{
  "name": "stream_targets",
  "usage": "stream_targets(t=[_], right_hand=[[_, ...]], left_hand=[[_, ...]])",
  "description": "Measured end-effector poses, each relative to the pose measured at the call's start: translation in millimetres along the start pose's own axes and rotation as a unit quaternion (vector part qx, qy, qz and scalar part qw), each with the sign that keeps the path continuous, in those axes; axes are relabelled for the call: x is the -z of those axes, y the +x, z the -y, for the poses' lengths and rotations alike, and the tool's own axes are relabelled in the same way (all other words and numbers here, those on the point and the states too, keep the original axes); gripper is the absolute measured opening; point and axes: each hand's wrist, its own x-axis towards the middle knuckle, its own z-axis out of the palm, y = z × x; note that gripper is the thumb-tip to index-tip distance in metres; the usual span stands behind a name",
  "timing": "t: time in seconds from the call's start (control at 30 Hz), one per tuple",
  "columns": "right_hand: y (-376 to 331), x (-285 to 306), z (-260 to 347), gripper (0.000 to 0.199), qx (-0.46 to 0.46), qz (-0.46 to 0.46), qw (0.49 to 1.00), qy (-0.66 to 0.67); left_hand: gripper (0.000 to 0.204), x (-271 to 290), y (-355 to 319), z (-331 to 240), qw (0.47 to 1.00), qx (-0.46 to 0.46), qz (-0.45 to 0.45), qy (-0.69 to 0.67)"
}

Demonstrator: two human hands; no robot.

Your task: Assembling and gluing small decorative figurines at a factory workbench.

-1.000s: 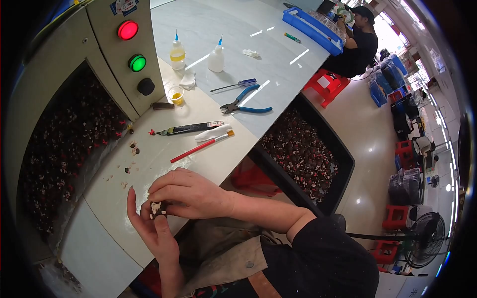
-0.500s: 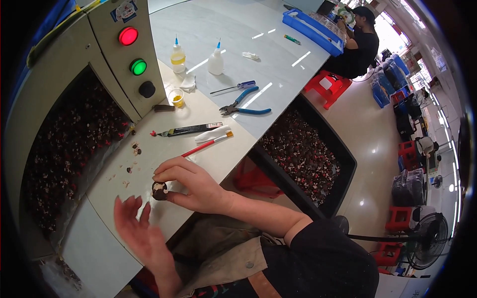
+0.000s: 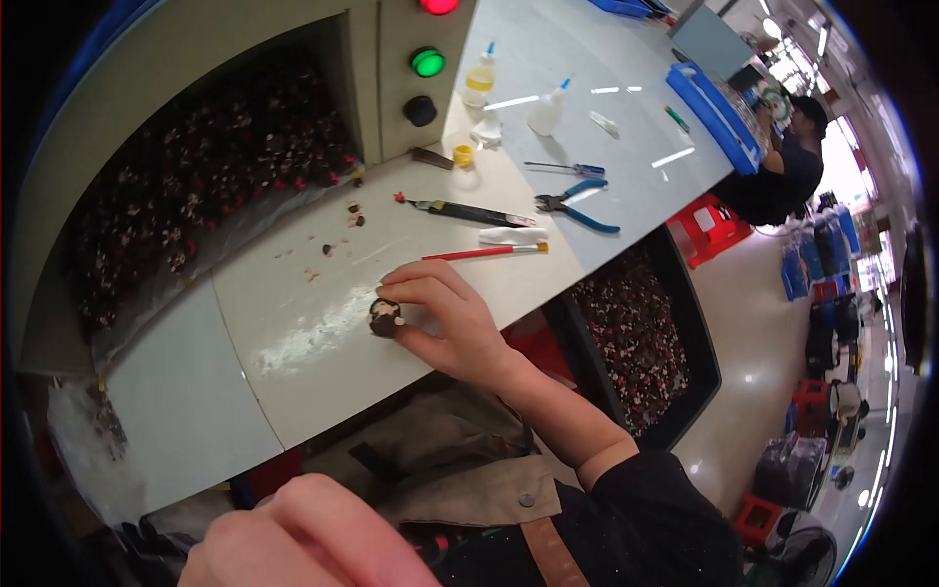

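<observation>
Left hand dropped off counter, curled, empty. Right hand fingers pinch small dark part near front edge; looks hard, light; hold by sides.

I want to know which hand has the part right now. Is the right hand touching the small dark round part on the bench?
Touching. The head view shows the right hand pinching the small dark round part between fingertips and thumb, no gap visible.

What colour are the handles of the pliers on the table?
The handles of the pliers are blue, seen best in the head view.
</observation>
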Motion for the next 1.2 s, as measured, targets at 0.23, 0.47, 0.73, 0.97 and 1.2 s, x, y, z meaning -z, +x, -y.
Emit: stream_targets(t=[0.23, 0.47, 0.73, 0.97, 1.2], right_hand=[[-2.6, -6.7, 1.6, 0.04, -0.016, 0.008, 0.999, -0.036], [8.2, -5.9, 10.5, 0.039, -0.009, 0.01, 0.999, -0.031], [2.6, 7.6, 7.6, 0.038, 0.012, -0.004, 1.0, -0.005], [-6.5, 26.3, 5.7, 0.038, 0.015, -0.029, 0.999, 0.002], [-2.4, 20.8, 3.6, 0.035, 0.034, -0.05, 0.998, 0.01]], left_hand=[[0.017, 3.2, 10.1, -4.2, 0.996, -0.03, -0.05, 0.062], [0.021, -10.3, 12.7, -10.3, 0.986, -0.124, -0.078, 0.074], [0.047, 64.6, 48.2, 60.7, 0.9, -0.303, 0.242, 0.197], [0.06, 66.5, 38.8, 159.8, 0.95, -0.016, 0.123, 0.287], [0.052, 63.2, 37.7, 181.1, 0.983, 0.093, 0.101, 0.12]])
